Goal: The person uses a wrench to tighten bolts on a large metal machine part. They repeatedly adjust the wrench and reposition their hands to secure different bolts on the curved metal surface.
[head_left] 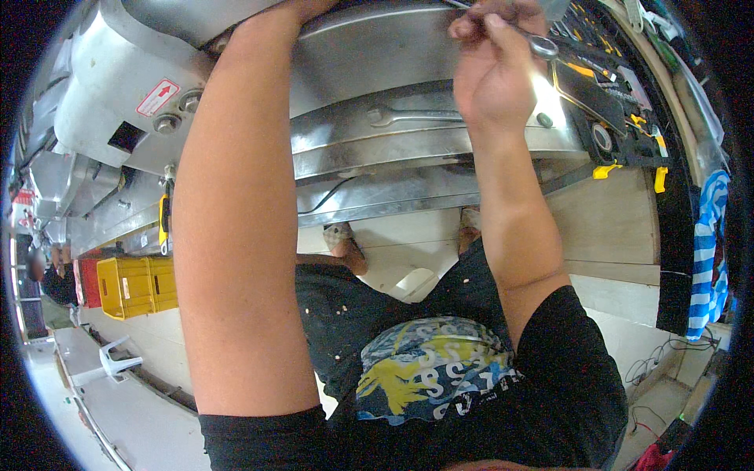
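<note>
My right hand is closed around a combination wrench, whose ring end sticks out to the right of my fingers. It is raised above a steel machine ledge. My left arm reaches forward along the left side, past a grey metal housing with bolts. Only a small part of my left hand shows at the upper edge, and its fingers are out of sight. On the ledge below my right hand lies a second wrench, its open jaw pointing left.
A black tool case with several yellow and black tools lies open at the right. Beside it hangs a blue-and-white striped cloth. A yellow crate and a white stool stand at the left. Another person is at the far left.
</note>
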{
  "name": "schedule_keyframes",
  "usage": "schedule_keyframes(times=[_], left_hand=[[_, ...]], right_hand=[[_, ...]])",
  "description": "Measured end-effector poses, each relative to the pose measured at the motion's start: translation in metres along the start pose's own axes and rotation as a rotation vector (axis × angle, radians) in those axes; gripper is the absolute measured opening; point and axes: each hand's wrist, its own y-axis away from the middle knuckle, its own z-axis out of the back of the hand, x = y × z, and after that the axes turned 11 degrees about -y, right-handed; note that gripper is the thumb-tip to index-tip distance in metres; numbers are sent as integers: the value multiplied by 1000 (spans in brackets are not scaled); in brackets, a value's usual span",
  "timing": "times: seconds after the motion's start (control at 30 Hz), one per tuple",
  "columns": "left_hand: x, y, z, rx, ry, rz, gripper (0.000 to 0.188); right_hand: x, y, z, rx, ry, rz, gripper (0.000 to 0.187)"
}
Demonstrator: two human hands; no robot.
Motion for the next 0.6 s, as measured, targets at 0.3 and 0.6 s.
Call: schedule_keyframes(times=[0.3,0.6], left_hand=[[11,-4,-12,49,-67,-35,53],[0,1,-4,4,28,-32,54]], right_hand=[[-8,1,0,84,20,76,36],[-6,-6,-4,125,5,80,34]])
